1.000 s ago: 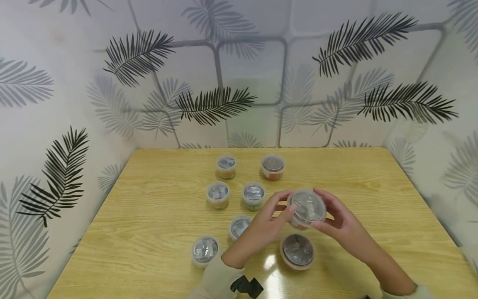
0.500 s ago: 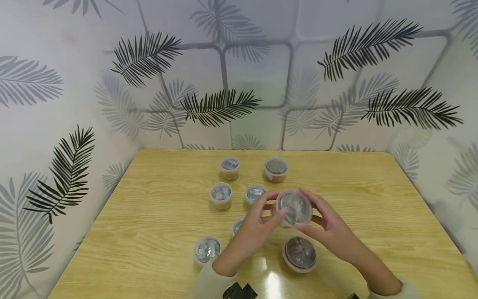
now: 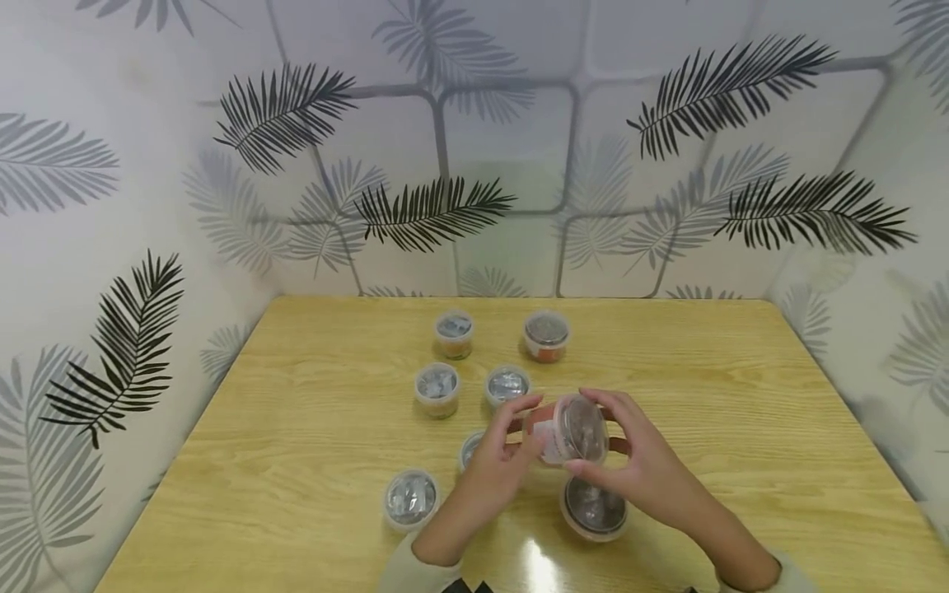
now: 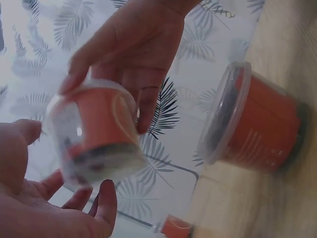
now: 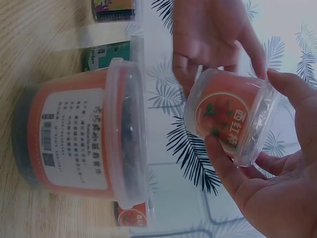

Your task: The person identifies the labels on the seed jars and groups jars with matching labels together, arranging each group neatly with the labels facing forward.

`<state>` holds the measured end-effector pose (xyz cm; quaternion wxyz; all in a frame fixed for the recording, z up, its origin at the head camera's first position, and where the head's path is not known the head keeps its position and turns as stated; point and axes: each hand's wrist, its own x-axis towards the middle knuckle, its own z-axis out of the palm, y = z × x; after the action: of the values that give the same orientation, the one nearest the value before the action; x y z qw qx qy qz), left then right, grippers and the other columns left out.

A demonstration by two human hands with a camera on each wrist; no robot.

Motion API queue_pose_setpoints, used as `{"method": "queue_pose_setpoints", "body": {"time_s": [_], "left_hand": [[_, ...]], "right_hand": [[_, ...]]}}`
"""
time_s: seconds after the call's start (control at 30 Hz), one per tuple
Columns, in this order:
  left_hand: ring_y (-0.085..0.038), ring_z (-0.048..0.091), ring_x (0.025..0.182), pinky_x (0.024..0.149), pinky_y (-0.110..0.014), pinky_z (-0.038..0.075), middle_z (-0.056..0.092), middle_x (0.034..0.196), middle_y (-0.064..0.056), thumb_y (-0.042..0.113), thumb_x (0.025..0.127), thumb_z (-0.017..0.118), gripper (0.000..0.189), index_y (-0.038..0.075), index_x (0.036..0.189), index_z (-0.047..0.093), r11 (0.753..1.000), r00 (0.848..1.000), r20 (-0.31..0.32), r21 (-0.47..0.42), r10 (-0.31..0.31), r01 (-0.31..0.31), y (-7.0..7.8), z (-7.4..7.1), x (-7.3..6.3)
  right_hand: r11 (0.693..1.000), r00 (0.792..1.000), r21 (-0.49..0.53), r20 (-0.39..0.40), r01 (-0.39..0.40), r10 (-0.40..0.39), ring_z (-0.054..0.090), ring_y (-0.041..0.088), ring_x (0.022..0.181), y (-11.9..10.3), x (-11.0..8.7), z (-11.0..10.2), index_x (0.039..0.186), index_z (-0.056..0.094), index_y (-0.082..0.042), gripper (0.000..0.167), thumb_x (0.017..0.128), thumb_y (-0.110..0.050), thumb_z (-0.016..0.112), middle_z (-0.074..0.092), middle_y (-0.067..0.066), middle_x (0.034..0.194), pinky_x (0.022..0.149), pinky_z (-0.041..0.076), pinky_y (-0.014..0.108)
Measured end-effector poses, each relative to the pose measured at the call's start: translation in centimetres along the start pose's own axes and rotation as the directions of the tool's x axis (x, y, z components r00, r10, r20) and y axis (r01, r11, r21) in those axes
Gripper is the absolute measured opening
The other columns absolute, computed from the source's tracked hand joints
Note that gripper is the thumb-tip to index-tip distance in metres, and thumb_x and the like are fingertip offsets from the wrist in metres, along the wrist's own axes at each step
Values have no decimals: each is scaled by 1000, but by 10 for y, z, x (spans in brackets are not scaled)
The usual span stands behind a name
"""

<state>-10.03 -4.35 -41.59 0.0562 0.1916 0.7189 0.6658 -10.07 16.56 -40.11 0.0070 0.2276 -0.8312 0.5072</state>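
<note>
A small clear-lidded plastic tub [image 3: 567, 430] is held between both hands above the table, tilted so its lid faces right and its red label shows. A tomato picture appears on the tub [image 5: 228, 111] in the right wrist view. Around its base curl the fingers of my left hand [image 3: 485, 465]; in the left wrist view the thumb looks slightly apart from it. My right hand [image 3: 638, 461] grips the lid end, thumb on the near rim and fingers on the far side. Below the held tub stands a larger orange-labelled tub [image 3: 595, 506], partly covered by it.
On the wooden table [image 3: 296, 428], several similar small tubs stand to the left and behind, such as a tub [image 3: 411, 498] at front left and a red-labelled tub [image 3: 547, 335] at the back. One tub [image 3: 470, 449] is partly hidden by the left arm. A leaf-patterned wall [image 3: 489, 148] surrounds the table.
The held tub has moved left and slightly down, and both hands have moved with it. It has turned from lid facing up to lying tilted, bringing its red label into sight.
</note>
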Motion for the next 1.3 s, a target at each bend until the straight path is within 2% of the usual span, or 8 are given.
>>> {"method": "queue_pose_setpoints", "body": {"time_s": [0.13, 0.23, 0.3, 0.4, 0.6, 0.8, 1.07, 1.3], "left_hand": [[-21, 45, 116, 88, -31, 47, 39, 135, -6, 32, 100, 43, 42, 15, 138, 36, 976, 998, -1, -210, -65, 64, -7, -2, -3], [-23, 45, 117, 92, -33, 45, 40, 133, -10, 35, 100, 41, 47, 10, 139, 34, 920, 994, 31, -377, -103, 108, -10, -2, -4], [-25, 45, 117, 92, -35, 46, 39, 134, -11, 34, 100, 40, 49, 8, 140, 31, 883, 993, 62, -455, -100, 117, -12, -2, -5], [-26, 45, 117, 92, -37, 46, 37, 135, -13, 32, 100, 40, 49, 6, 140, 29, 835, 992, 99, -537, -85, 125, -15, -3, -6], [-26, 46, 116, 93, -40, 45, 39, 134, -12, 29, 100, 42, 47, 10, 141, 28, 773, 988, 126, -616, -92, 151, -19, -4, -8], [-25, 48, 114, 95, -43, 43, 37, 136, -12, 25, 99, 46, 51, 6, 142, 26, 760, 991, 98, -636, -92, 134, -20, -4, -9], [-26, 48, 113, 93, -42, 45, 37, 136, -13, 10, 96, 48, 47, 2, 138, 30, 789, 998, 24, -611, -59, 61, -21, -3, -9], [-26, 49, 111, 91, -38, 46, 35, 137, -14, 9, 94, 52, 50, 5, 139, 31, 810, 998, 19, -584, -62, 61, -22, -2, -10]], "right_hand": [[994, 1000, 113, 14, 1, -3, 43, 25, 114, -4, 1, -2, 138, 37, -16, 68, 81, -19, 74, 39, 2, 132, 86, 50, 31], [983, 1000, 182, 24, 2, -6, 44, 27, 115, -8, 1, -3, 138, 37, -11, 65, 82, -12, 72, 40, 5, 132, 86, 49, 32], [975, 999, 224, 34, -6, -2, 44, 28, 115, -10, 2, -4, 138, 37, -9, 64, 83, -9, 70, 40, 6, 132, 86, 49, 32], [960, 999, 278, 49, -23, 10, 44, 28, 114, -11, 2, -5, 139, 37, -10, 63, 84, -5, 68, 39, 7, 132, 86, 49, 32], [940, 995, 340, 98, -41, 8, 41, 30, 117, -10, 4, -5, 142, 33, -11, 65, 86, -4, 65, 35, 9, 135, 87, 49, 33], [953, 993, 300, 120, -34, -2, 35, 32, 122, -7, 4, -7, 145, 29, -20, 67, 89, -7, 62, 32, 7, 140, 88, 48, 33], [983, 996, 171, 50, 66, -76, 40, 26, 117, -4, 5, -11, 144, 32, -20, 64, 89, -5, 61, 39, 5, 136, 86, 47, 29], [994, 998, 108, 55, 26, -32, 45, 26, 112, -6, 6, -14, 139, 40, -14, 56, 89, -11, 64, 44, 2, 129, 83, 49, 29]]}}
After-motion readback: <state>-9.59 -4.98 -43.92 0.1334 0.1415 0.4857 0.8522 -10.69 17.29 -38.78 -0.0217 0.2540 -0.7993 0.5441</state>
